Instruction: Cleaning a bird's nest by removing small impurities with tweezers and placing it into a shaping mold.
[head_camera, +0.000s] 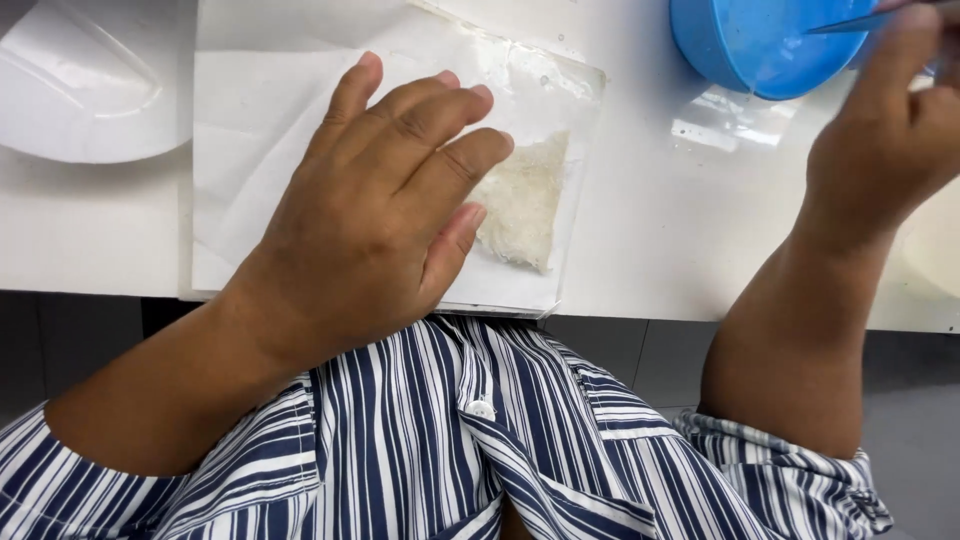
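White, glossy curved plastic shell (70, 85) lies far left of the clear flat plastic bag holding a patch of pale grains (520, 205), which rests on a white paper sheet (240, 100) at the near edge of the white tabletop (640, 250). Your left hand (370, 210) lies flat on the bag, fingers spread, grasping nothing. The bag looks light, limp and slippery; take it by an empty edge. Right of it, your right hand (890, 130) pinches a thin grey tool (850, 20) over a round blue plastic bowl (760, 45).
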